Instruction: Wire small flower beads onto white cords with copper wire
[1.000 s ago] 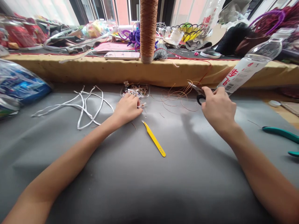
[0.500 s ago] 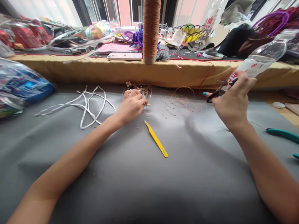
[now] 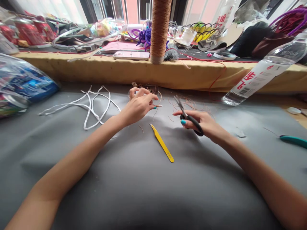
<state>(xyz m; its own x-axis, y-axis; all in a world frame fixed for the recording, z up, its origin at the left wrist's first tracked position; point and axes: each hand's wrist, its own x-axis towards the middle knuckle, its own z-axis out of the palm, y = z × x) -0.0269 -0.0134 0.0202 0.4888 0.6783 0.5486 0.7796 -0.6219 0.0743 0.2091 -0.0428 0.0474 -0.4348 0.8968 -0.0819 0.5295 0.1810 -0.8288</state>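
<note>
My left hand (image 3: 141, 105) is closed, pinching a thin brownish strand (image 3: 158, 105) with a pale tip between thumb and finger. Right behind it lies a small clear tray (image 3: 156, 89) of tiny brown and metallic pieces, partly hidden by the hand. Black-handled scissors (image 3: 198, 127) are gripped in my right hand (image 3: 208, 123), their blades pointing up and left, apart from the strand. Beyond the scissors lies a loose tangle of fine copper-coloured wire or thread (image 3: 192, 101). Yellow tweezers (image 3: 163, 145) rest on the grey mat between my forearms.
White cord (image 3: 90, 110) lies on the left, near a blue plastic package (image 3: 31, 83). A water bottle (image 3: 263, 75) leans against the cloth-covered ledge (image 3: 107, 72). Teal-handled pliers (image 3: 294, 140) lie far right. An upright cord-wrapped post (image 3: 160, 30) and a phone (image 3: 131, 55) are behind.
My right hand has come left and down with the scissors, from in front of the bottle to near my left hand. My left hand has shifted slightly right, still pinching the strand.
</note>
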